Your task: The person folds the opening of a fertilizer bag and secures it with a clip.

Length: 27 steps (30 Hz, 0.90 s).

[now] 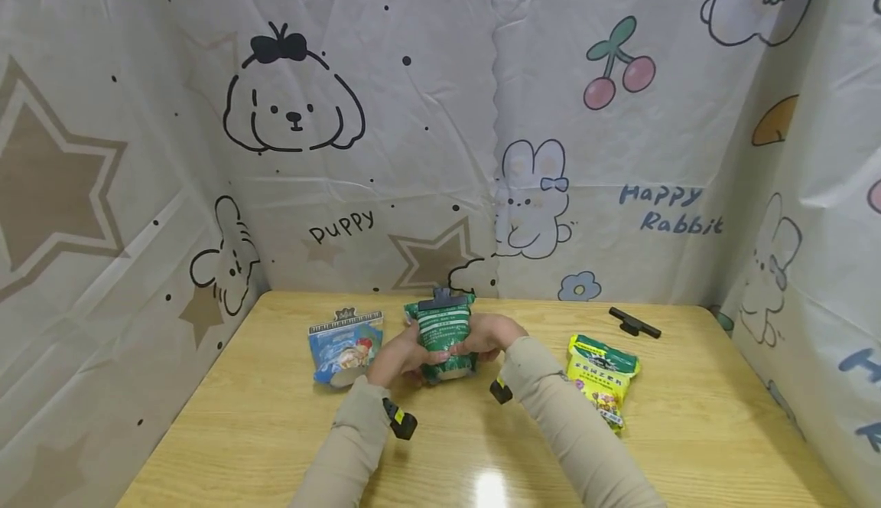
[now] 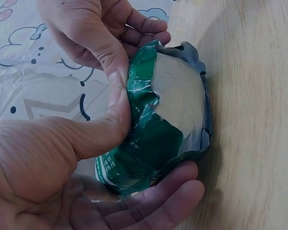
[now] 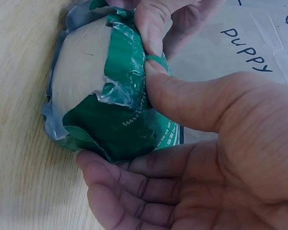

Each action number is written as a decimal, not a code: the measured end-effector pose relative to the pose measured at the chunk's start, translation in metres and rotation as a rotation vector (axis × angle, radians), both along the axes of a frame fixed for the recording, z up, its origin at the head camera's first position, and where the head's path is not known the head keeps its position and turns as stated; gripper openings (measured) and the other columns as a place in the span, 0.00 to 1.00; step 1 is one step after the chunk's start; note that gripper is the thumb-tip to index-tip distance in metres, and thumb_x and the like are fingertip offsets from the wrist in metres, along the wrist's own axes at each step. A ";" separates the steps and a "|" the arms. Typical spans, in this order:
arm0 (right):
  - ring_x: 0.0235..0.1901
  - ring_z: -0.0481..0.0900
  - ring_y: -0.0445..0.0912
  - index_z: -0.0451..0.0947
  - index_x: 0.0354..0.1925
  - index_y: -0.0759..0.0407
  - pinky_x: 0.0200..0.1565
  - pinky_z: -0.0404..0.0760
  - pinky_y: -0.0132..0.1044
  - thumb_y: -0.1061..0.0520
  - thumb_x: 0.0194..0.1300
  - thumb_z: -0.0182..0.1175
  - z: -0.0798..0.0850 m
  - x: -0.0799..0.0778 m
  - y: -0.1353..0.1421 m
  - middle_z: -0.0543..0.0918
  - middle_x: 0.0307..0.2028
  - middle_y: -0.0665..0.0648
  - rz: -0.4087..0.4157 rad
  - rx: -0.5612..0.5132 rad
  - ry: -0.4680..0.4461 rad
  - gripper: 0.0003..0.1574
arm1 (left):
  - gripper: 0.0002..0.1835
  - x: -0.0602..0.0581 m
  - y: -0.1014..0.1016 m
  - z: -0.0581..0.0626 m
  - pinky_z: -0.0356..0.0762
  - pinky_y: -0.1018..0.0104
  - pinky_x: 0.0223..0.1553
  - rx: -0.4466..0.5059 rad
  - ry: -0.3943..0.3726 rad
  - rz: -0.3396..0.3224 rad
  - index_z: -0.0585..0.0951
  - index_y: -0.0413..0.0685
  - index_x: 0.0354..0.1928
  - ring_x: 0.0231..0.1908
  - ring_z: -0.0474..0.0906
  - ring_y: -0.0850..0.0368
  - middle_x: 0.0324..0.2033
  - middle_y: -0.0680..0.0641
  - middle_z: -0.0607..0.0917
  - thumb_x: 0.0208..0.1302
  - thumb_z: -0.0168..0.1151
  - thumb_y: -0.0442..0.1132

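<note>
Both hands hold a green printed bag [image 1: 443, 340] near the back middle of the table. A dark clip [image 1: 443, 301] spans its top edge in the head view. My left hand [image 1: 401, 355] grips the bag's left side, and my right hand [image 1: 490, 335] grips its right side. Both thumbs press on the printed face, their tips close together, with other fingers curled around the sides. In the left wrist view the bag's pale, rounded bottom [image 2: 180, 91] shows, framed by crumpled green and silver film. The right wrist view shows fingers [image 3: 110, 187] under the bag's edge.
A blue bag [image 1: 346, 351] with a clip along its top lies left of the hands. On the right lies a yellow and green bag [image 1: 602, 378], beside the right forearm. Behind it is a loose black clip [image 1: 634, 323]. A printed curtain [image 1: 427, 148] borders the table.
</note>
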State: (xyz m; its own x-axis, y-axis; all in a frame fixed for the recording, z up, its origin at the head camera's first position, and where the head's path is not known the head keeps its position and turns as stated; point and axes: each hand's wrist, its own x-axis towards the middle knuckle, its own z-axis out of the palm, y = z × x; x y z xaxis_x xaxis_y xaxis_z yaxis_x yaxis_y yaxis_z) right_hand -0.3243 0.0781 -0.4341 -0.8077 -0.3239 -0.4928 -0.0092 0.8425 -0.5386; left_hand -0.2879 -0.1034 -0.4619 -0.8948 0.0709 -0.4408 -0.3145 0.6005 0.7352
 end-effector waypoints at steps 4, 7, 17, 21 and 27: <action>0.39 0.85 0.50 0.76 0.48 0.60 0.45 0.88 0.44 0.44 0.66 0.69 -0.001 -0.003 0.002 0.81 0.42 0.56 0.006 0.019 -0.001 0.24 | 0.57 -0.001 0.000 -0.001 0.86 0.55 0.36 0.014 -0.004 -0.008 0.41 0.44 0.82 0.32 0.84 0.47 0.60 0.31 0.77 0.65 0.70 0.49; 0.38 0.85 0.50 0.76 0.48 0.60 0.45 0.88 0.44 0.43 0.66 0.68 -0.003 -0.004 0.003 0.81 0.42 0.56 0.010 0.021 -0.006 0.25 | 0.55 -0.002 -0.001 -0.002 0.87 0.56 0.35 0.009 0.004 -0.026 0.43 0.43 0.81 0.31 0.85 0.47 0.50 0.35 0.81 0.65 0.70 0.49; 0.38 0.85 0.51 0.76 0.49 0.59 0.43 0.87 0.43 0.41 0.67 0.67 -0.007 -0.007 0.006 0.82 0.40 0.56 0.022 0.010 0.009 0.26 | 0.49 -0.005 -0.003 -0.003 0.87 0.54 0.34 0.044 0.015 -0.057 0.53 0.39 0.79 0.28 0.86 0.47 0.44 0.36 0.83 0.66 0.69 0.50; 0.38 0.84 0.52 0.76 0.50 0.58 0.42 0.87 0.45 0.39 0.66 0.67 -0.010 -0.007 0.008 0.82 0.39 0.57 0.017 0.018 0.011 0.28 | 0.43 -0.005 -0.005 -0.006 0.87 0.53 0.35 0.066 0.004 -0.080 0.59 0.40 0.75 0.28 0.86 0.46 0.42 0.37 0.84 0.66 0.68 0.50; 0.38 0.83 0.52 0.77 0.46 0.58 0.43 0.87 0.47 0.37 0.67 0.65 -0.010 -0.007 0.010 0.83 0.37 0.58 0.011 0.004 0.008 0.27 | 0.46 -0.010 -0.010 -0.007 0.87 0.52 0.36 0.056 -0.015 -0.109 0.55 0.43 0.79 0.31 0.87 0.43 0.43 0.38 0.84 0.68 0.66 0.53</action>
State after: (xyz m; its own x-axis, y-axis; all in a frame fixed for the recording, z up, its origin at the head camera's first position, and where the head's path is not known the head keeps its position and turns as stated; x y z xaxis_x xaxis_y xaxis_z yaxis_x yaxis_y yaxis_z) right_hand -0.3317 0.0883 -0.4444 -0.8082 -0.3307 -0.4872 -0.0230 0.8445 -0.5351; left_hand -0.2976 -0.1130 -0.4686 -0.8737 0.1927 -0.4466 -0.2607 0.5896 0.7645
